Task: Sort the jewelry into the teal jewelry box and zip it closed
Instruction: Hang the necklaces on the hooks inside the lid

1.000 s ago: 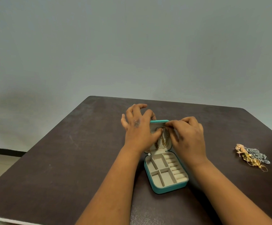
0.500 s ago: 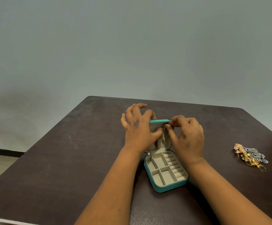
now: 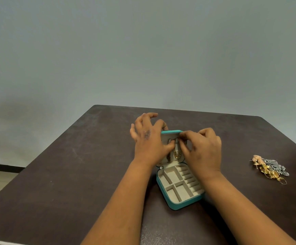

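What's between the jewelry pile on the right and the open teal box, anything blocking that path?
Only the person's own right forearm. The jewelry pile lies apart on bare table, right of the teal jewelry box. Both hands, left hand and right hand, work at the raised lid.

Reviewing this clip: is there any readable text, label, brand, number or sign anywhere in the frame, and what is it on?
None. No text shows on the teal jewelry box, its lid, the loose jewelry pile, the table or the wall.
A dark mark on the back of the left hand is too small and blurred to read as anything.
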